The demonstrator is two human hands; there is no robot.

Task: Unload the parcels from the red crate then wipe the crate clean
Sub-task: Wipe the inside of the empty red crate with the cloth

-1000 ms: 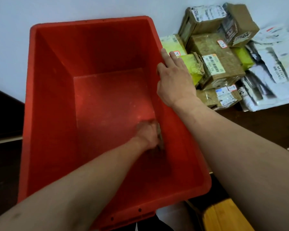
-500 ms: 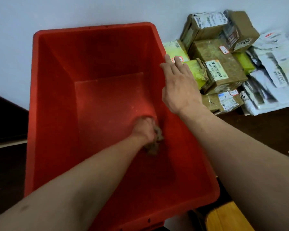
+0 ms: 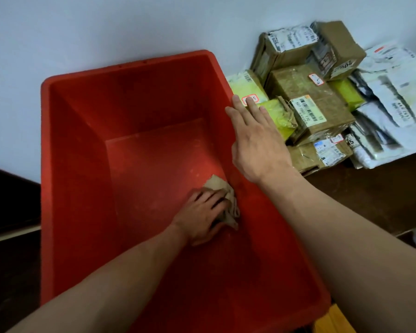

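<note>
left hand [image 3: 202, 217]: fingers spread flat, pressing crumpled beige cloth [image 3: 216, 185] onto floor of red plastic crate [image 3: 82, 140], at right wall's foot; bare floor runs far-left of fingertips | right hand [image 3: 257, 145]: fingers straight, at right rim | taped cardboard parcels [image 3: 305, 97]: piled outside, right

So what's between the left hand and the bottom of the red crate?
A crumpled tan cloth, under the left hand on the crate floor; head view.
</note>
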